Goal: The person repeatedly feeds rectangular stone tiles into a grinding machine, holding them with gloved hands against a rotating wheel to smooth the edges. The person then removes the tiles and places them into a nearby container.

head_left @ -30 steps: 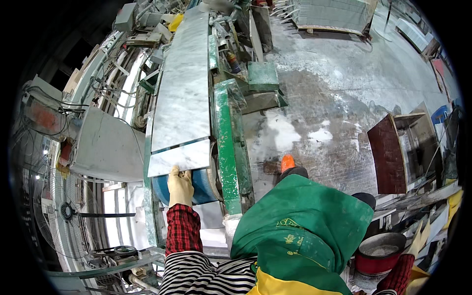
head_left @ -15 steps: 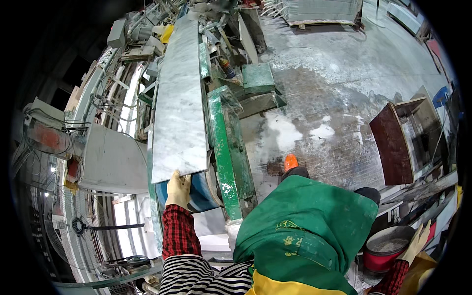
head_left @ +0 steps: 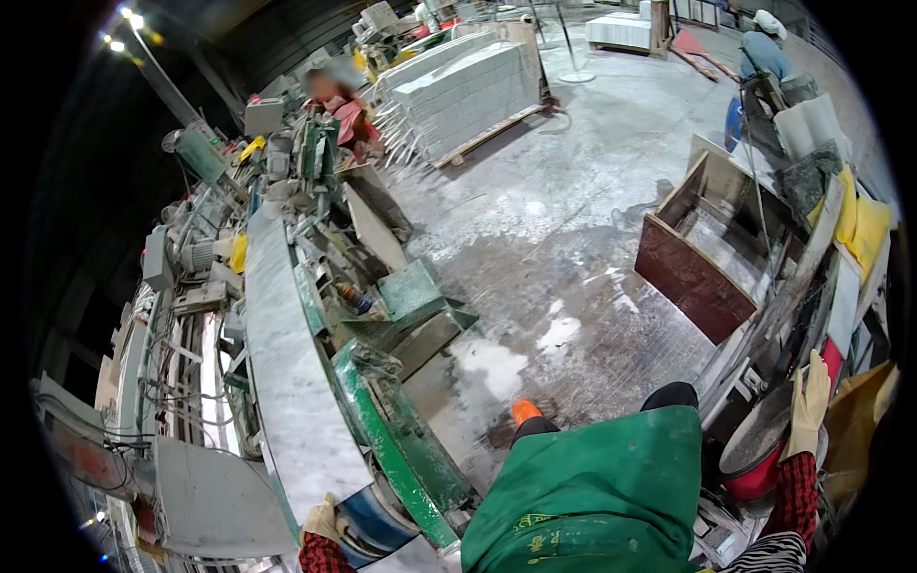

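A long white marble slab with grey veins (head_left: 291,382) lies lengthwise along the machine on the left. Its near end meets my left hand (head_left: 325,520), in a cream glove, which is closed at the edge; some of the fingers are hidden. Just beside that hand, a blue curved belt (head_left: 374,520) shows under the slab's end. Far to the right, my gloved right hand (head_left: 810,406) is open with its fingers stretched out. It holds nothing and is nearest to a red bucket (head_left: 755,482) with greyish contents.
A green metal beam (head_left: 396,444) runs along the slab's right side. An open wooden box (head_left: 693,277) stands on the wet floor at right. Stacked pale slabs (head_left: 473,95) stand at the back, with a person in red (head_left: 353,119) beside them. Another person (head_left: 764,53) is at far right.
My view has tilted up and turned, bringing the far floor and two people into sight. My left hand stays at the slab's end. The right hand, open, appears higher beside the bucket.
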